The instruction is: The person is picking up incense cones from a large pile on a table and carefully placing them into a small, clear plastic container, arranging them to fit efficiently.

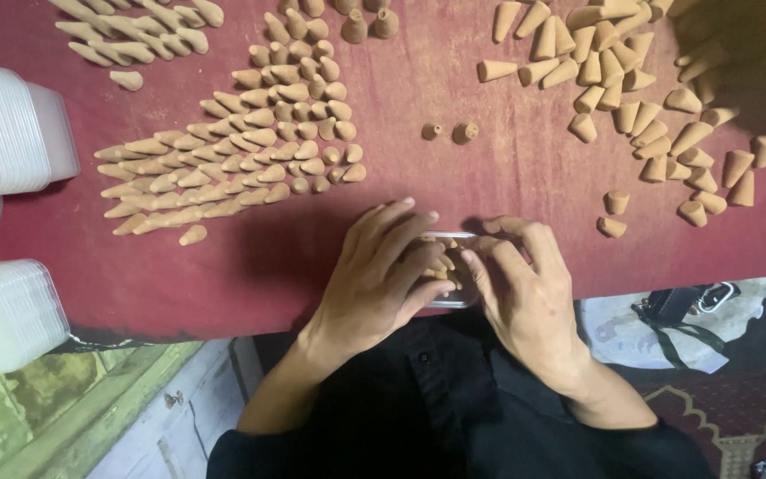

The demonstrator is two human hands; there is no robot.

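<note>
With both hands clasped on the small clear box [448, 266] at the near table [507, 168] edge — left hand [381, 270], right hand [525, 288] — press evenly, keep it level, cones [441, 266] inside staying flat.

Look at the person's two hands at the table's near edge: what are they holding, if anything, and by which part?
Both hands, left hand and right hand, hold a small clear plastic box containing tan cones, gripping it by its opposite sides.
</note>
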